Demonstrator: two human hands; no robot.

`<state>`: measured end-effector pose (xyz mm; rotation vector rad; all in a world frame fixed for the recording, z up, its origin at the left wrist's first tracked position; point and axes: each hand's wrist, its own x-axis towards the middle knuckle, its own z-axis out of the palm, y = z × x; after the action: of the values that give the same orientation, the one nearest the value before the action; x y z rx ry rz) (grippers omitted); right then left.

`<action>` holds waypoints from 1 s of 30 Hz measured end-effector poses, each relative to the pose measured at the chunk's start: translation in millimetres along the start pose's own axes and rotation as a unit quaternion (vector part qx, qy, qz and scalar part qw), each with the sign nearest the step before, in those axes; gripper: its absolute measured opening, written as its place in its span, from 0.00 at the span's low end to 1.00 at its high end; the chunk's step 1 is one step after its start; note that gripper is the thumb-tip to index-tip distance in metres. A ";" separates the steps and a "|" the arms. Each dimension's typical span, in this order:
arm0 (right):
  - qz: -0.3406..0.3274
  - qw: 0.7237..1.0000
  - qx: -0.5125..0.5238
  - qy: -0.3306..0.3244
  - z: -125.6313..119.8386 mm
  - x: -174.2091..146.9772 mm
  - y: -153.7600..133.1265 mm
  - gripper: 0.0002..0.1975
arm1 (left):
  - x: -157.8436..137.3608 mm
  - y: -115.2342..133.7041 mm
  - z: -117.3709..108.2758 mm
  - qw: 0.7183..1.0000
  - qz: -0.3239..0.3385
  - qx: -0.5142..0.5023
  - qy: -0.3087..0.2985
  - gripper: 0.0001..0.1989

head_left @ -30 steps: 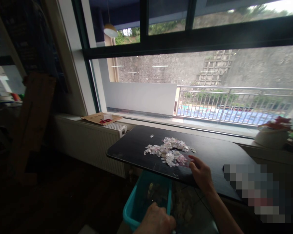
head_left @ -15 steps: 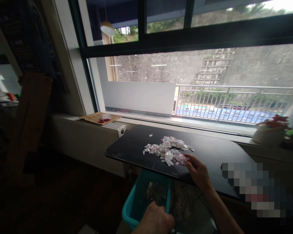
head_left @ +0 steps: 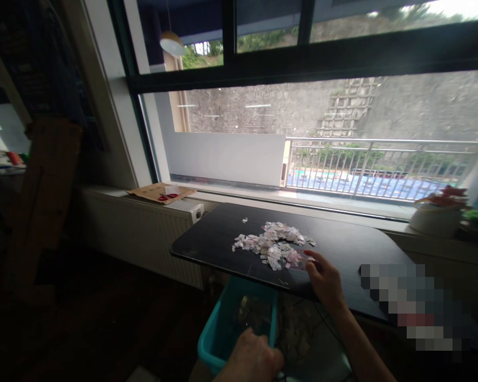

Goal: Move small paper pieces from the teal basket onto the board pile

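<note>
Small white and pinkish paper scraps [head_left: 271, 241] lie in a loose heap on the dark tabletop [head_left: 207, 233]. At the heap's near right edge, my right hand [head_left: 324, 276] has thumb and fingers closed on a thin, clear plastic piece [head_left: 298, 261]. Its exact kind is hard to make out, and pinkish scraps lie at its left end. Lower down, my left hand [head_left: 257, 353] is curled closed over the near part of a turquoise bin [head_left: 211, 339]. Its fingertips are hidden from view, so whatever they hold does not show.
Red-handled scissors [head_left: 168, 196] rest on brown cardboard [head_left: 145, 192] above a radiator [head_left: 159, 223]. A white plant pot [head_left: 436, 218] stands on the sill at right. A blurred-out item [head_left: 414, 302] covers the table's right end. One tiny scrap [head_left: 245, 219] lies apart.
My right hand has shifted slightly right, drawing the clear plastic piece a little away from the heap. My left hand stays curled over the bin.
</note>
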<state>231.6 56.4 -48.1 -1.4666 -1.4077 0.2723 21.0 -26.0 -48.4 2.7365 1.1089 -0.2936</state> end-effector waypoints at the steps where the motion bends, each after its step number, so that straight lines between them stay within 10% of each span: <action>1: -0.005 1.000 0.003 -0.005 0.2 -0.1 -0.3 0.21 | 0.2 0.1 -0.5 1.000 0.000 0.001 -0.003 0.05; 30: -0.031 0.999 0.001 -0.013 2.0 -0.7 1.6 0.20 | -3.2 6.3 -13.6 0.999 -0.002 0.007 -0.045 0.07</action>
<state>230.9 57.2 -50.6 -1.4192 -1.4703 0.2542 24.8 -29.4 -33.9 2.7055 1.0919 -0.4219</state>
